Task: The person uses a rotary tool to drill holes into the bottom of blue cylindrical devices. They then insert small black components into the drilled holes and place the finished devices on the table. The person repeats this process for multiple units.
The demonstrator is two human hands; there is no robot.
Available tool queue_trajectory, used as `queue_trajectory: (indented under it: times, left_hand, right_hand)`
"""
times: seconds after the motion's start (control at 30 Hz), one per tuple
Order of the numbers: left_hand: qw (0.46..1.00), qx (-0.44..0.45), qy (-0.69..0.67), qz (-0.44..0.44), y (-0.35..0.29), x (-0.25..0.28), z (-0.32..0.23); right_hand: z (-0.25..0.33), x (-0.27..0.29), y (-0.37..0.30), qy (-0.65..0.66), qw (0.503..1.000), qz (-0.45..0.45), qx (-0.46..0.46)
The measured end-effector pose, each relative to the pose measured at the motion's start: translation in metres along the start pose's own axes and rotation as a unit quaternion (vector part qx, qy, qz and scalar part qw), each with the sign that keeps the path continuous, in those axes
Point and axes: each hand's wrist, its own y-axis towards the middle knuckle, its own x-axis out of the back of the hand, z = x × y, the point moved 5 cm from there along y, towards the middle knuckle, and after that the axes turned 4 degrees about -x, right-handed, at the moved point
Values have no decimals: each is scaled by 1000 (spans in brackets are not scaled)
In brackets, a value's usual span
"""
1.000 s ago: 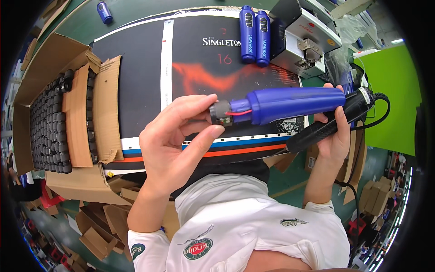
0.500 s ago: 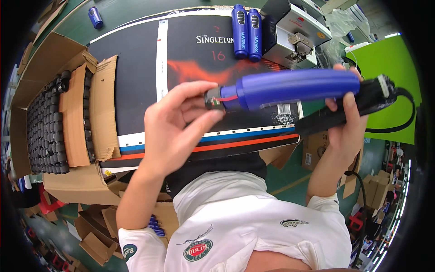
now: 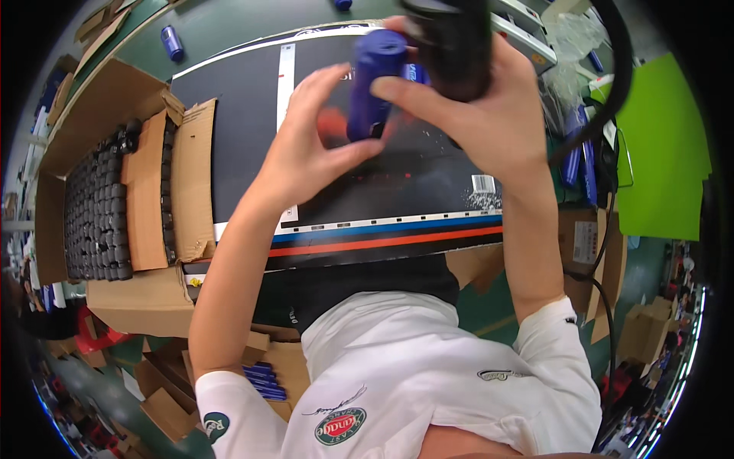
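Note:
A blue, cylindrical plastic housing (image 3: 370,92) stands nearly upright above the dark printed board, a little blurred. My right hand (image 3: 489,115) pinches it with the thumb and also grips a thick black corded tool (image 3: 451,53), whose far end is cut off by the top edge. On the other side, my left hand (image 3: 310,138) is cupped with fingers apart; its thumb tip is by the housing's lower end, and I cannot tell whether they touch. Behind the hands, part of another blue housing (image 3: 417,73) shows.
A cardboard box (image 3: 52,229) at left holds rows of black cylindrical parts (image 3: 99,214). Printed board (image 3: 252,138) covers the worktop. Blue pieces (image 3: 587,164) lie at right near a green sheet (image 3: 661,145). A black cable (image 3: 619,84) loops by my right arm. One blue housing (image 3: 172,43) lies far left.
The blue housing has turned from lying sideways to nearly upright and moved left. The black tool has risen in my right hand. My left hand has come off the small dark end piece.

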Motion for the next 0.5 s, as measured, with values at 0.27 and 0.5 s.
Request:
queue_trajectory:
  times: [0.27,0.5]
  left_hand:
    - [982,30,-166,-90,23,-33,9]
    - [992,-55,-82,-83,20,-40,6]
  right_hand:
    - [3,31,-9,147,987,-45,-45]
    - [-11,73,-24,263,951,-161,-36]
